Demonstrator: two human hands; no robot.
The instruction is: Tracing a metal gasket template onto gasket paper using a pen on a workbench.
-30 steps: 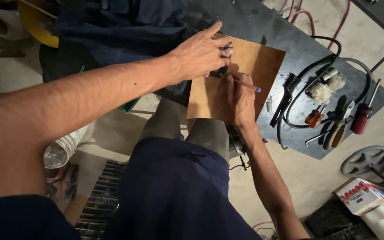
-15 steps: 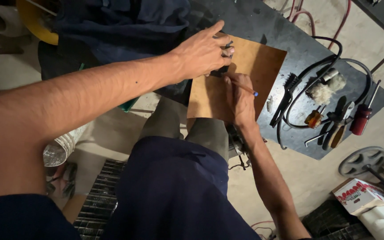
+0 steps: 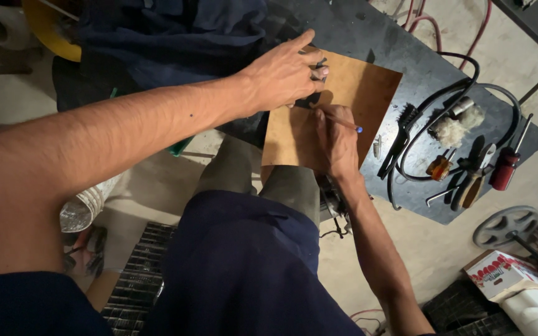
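Note:
A brown cardboard sheet (image 3: 356,93) lies on a dark metal table (image 3: 406,37), overhanging its near edge. My left hand (image 3: 281,74) presses a small dark object against the sheet's upper left part, its fingers curled over it. My right hand (image 3: 334,140) rests on the sheet just below and holds a thin pen (image 3: 344,123) with a blue end, its tip against the dark object's edge.
Right of the sheet lie a wire brush (image 3: 400,134), a black cable loop (image 3: 468,93), a wad of fibre (image 3: 449,130), screwdrivers (image 3: 505,165) and pliers. A wheel (image 3: 502,227) and a printed box (image 3: 499,274) sit on the floor. Dark cloth (image 3: 175,31) covers the table's left.
Both hands stay on the sheet; the pen in my right hand has shifted only slightly along the dark object's edge.

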